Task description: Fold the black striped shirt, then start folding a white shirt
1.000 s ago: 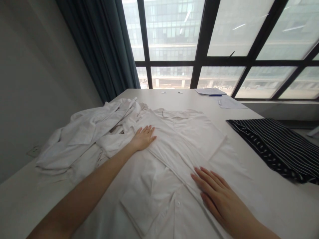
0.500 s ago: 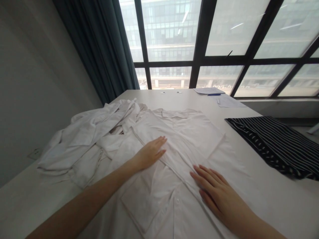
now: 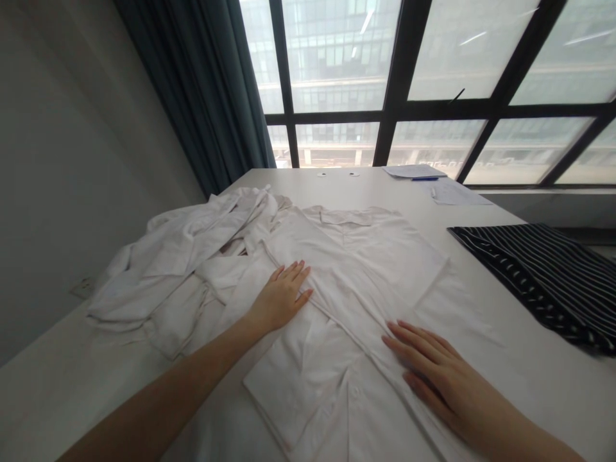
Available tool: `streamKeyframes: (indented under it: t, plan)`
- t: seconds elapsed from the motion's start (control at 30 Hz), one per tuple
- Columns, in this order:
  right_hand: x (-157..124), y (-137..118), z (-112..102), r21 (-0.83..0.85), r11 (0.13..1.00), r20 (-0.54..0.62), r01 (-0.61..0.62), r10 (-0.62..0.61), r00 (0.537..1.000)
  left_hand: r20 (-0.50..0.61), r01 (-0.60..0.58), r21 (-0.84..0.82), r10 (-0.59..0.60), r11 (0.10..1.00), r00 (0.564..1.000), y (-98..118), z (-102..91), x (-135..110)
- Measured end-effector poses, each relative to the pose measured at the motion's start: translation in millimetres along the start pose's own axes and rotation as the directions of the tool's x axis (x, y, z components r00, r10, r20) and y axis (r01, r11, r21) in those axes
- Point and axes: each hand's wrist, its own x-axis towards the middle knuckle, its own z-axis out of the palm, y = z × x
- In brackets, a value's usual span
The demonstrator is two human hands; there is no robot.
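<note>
A white buttoned shirt (image 3: 332,366) lies spread over the table, its collar end toward the window and a sleeve laid across its body. My left hand (image 3: 282,298) rests palm down on the folded sleeve, fingers stretched out, thumb a little apart. Lower and to the right, my right hand (image 3: 437,372) lies flat on the same shirt near its right side, fingers extended. Neither hand grips the cloth. Creases run diagonally between the two hands. One small button shows on the front placket.
To the left, a rumpled heap of white clothing (image 3: 158,263) touches the shirt. A black-and-white striped cloth (image 3: 543,276) lies at the right edge of the white table (image 3: 293,183). Papers (image 3: 457,192) and a blue pen (image 3: 425,178) sit at the far end, below the window.
My left hand has slid slightly left and back across the sleeve. My right hand stays flat on the shirt. The whole view has shifted a little.
</note>
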Motion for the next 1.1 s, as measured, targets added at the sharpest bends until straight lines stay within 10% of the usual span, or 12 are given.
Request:
streamKeyframes:
  t: [0.33,1.1]
  plan:
    - [-1,4,0,0.061,0.998,-0.064,0.03,-0.026,0.998,0.081,-0.456,-0.366,0.516,0.811,0.853,12,-24.8,-2]
    - [0,2,-5,0.091,0.995,-0.127,0.049,-0.038,0.991,0.065,-0.434,-0.384,0.493,0.815,0.867,15,-19.1,-1]
